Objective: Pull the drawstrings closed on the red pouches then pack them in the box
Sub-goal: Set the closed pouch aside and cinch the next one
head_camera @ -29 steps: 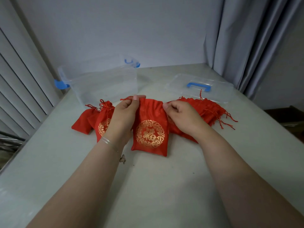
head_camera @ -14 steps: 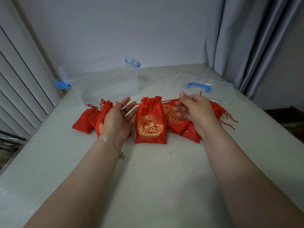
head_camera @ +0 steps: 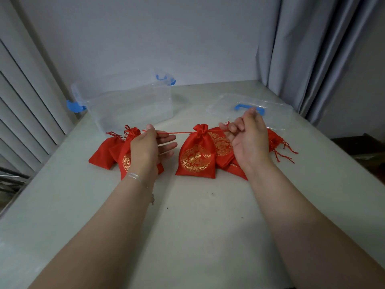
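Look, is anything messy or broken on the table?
Nothing looks broken or spilled. The pouch in the middle is cinched shut, its drawstring stretched between the left hand and right hand. The clear box has no lid on.

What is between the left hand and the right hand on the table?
In the head view, the cinched red pouch stands between the left hand and right hand; its drawstring stretches taut toward each hand.
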